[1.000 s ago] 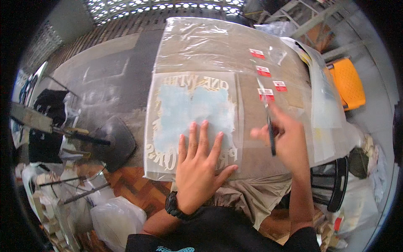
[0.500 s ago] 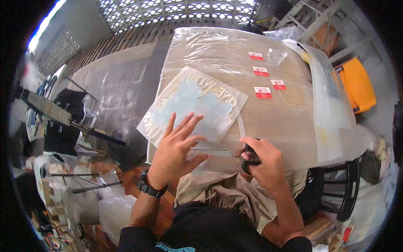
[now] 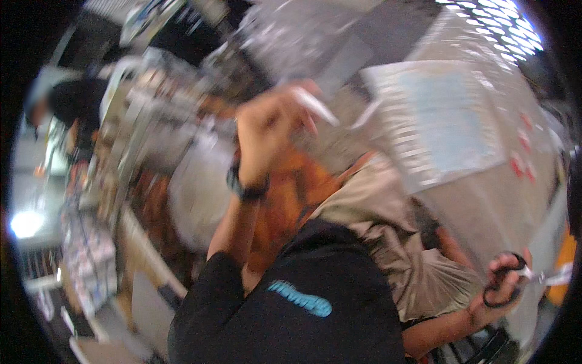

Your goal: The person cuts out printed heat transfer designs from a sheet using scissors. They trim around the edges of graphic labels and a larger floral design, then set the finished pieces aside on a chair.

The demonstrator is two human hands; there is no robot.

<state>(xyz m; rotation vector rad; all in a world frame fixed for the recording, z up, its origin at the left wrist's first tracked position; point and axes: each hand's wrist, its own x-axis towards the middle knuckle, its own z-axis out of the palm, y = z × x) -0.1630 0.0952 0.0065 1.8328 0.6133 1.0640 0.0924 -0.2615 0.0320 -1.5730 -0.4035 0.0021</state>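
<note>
My left hand [image 3: 267, 130], with a black watch at its wrist, is raised at the upper middle and smeared by motion. A white strip [image 3: 316, 106], seemingly paper, sticks out from its fingers. At the lower right, my right hand [image 3: 506, 291] has its fingers through the black loops of a pair of scissors [image 3: 521, 276], whose blades point right, away from my body. On the table lies a whitish sheet [image 3: 394, 121] with a light blue middle and cream lettering, apart from both hands.
The plastic-covered table [image 3: 479, 209] takes up the right side, with several red-and-white labels [image 3: 524, 145] on it. A whitish plastic bag [image 3: 203, 197] stands left of my legs above a reddish-brown floor [image 3: 291, 200]. Another person [image 3: 79, 109] in dark clothing is at the far left.
My view has swung left. My left hand has left the sheet and now carries a white strip away from the table. My right hand has moved the scissors off to the right of the sheet.
</note>
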